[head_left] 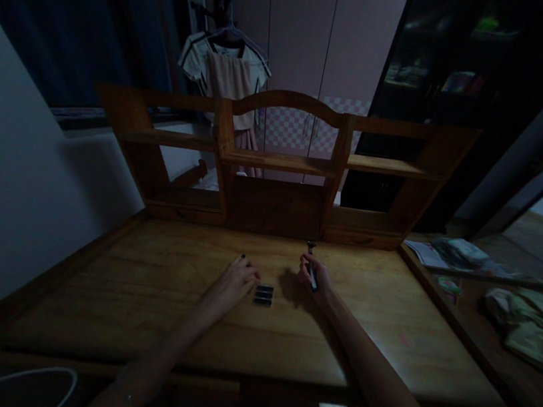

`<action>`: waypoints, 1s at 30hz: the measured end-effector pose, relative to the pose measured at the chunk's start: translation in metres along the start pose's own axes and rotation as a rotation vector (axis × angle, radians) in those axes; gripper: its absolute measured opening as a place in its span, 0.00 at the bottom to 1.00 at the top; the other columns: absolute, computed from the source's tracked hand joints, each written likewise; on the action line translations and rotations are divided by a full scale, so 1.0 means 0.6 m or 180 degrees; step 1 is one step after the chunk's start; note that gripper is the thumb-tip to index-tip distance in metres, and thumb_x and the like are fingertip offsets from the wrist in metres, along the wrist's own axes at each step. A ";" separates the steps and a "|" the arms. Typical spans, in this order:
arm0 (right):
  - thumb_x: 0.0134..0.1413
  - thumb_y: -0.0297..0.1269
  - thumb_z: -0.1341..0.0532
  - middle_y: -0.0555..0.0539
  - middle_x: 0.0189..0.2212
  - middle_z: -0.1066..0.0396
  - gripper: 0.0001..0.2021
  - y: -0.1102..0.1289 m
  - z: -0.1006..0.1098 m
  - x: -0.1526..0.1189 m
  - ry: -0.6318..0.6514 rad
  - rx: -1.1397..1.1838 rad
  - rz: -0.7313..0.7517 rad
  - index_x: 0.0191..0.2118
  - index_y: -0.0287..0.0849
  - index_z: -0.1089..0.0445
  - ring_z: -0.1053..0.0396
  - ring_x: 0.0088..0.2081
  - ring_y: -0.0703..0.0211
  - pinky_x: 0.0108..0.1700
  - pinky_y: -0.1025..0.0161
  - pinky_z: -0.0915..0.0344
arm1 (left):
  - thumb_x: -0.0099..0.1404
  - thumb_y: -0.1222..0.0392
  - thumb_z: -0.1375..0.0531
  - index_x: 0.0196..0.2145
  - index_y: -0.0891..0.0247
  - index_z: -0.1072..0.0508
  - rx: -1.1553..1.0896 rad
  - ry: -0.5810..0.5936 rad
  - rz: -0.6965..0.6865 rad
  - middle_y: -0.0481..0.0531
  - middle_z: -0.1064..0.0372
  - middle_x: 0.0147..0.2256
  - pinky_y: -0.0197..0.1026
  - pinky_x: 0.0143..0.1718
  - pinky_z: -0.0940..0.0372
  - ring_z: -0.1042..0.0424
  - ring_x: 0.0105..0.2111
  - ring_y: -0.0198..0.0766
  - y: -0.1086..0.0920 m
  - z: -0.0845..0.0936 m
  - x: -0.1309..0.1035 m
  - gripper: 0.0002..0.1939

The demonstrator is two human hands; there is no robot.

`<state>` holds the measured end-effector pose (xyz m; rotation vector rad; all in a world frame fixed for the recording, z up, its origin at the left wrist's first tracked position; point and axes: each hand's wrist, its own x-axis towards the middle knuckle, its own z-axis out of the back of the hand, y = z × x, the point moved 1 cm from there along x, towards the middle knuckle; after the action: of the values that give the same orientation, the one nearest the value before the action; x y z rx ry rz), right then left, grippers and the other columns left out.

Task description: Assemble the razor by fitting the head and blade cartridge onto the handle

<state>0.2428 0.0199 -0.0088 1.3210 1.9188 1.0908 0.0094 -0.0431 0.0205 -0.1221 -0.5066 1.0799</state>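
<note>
My right hand [317,281] is wrapped round the handle of a razor [311,271], held above the wooden desk [164,283] with its head pointing away from me. Left of it, my left hand [239,278] is over the desk with its fingers bent, and a small dark tip [243,256] shows just beyond them. What that hand holds, if anything, is too small to make out. A small clear case with black cartridges [263,295] lies flat on the desk between my hands, close to my left fingertips.
A wooden shelf unit [282,162] stands along the desk's back edge. To the right are papers with a plastic bag [461,254] and a pale cloth bag [541,329]. A white cable [33,372] hangs at the lower left.
</note>
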 end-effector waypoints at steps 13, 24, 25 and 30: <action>0.51 0.45 0.43 0.60 0.05 0.52 0.12 -0.001 0.001 0.003 0.0014 -0.0072 0.0004 0.23 0.44 0.40 0.58 0.08 0.69 0.13 0.68 0.59 | 0.59 0.64 0.42 0.31 0.61 0.24 -0.0359 0.0369 -0.0188 0.52 0.33 0.35 0.42 0.45 0.42 0.35 0.41 0.41 -0.011 -0.026 0.025 0.06; 0.52 0.44 0.44 0.59 0.05 0.52 0.12 0.000 -0.005 -0.002 0.0115 -0.0123 0.0004 0.23 0.43 0.39 0.57 0.08 0.69 0.13 0.68 0.58 | 0.51 0.65 0.38 0.29 0.61 0.24 -0.0475 0.0488 0.0185 0.53 0.29 0.33 0.41 0.38 0.39 0.31 0.37 0.42 -0.021 -0.025 0.033 0.05; 0.52 0.44 0.44 0.59 0.05 0.52 0.12 0.001 -0.005 -0.002 0.0099 -0.0144 -0.0014 0.23 0.43 0.39 0.57 0.08 0.69 0.13 0.68 0.58 | 0.50 0.65 0.37 0.29 0.61 0.24 -0.0468 0.0499 0.0239 0.52 0.29 0.33 0.41 0.37 0.39 0.31 0.36 0.42 -0.021 -0.025 0.034 0.05; 0.51 0.44 0.44 0.59 0.05 0.53 0.12 0.006 -0.009 -0.004 0.0070 -0.0148 -0.0016 0.23 0.43 0.39 0.58 0.09 0.69 0.13 0.68 0.58 | 0.48 0.65 0.36 0.30 0.59 0.23 -0.0410 0.0532 0.0416 0.51 0.29 0.32 0.40 0.34 0.41 0.31 0.34 0.41 -0.019 -0.029 0.036 0.08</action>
<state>0.2413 0.0169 -0.0029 1.2834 1.9001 1.1452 0.0343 -0.0274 0.0160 -0.3597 -0.4215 1.1529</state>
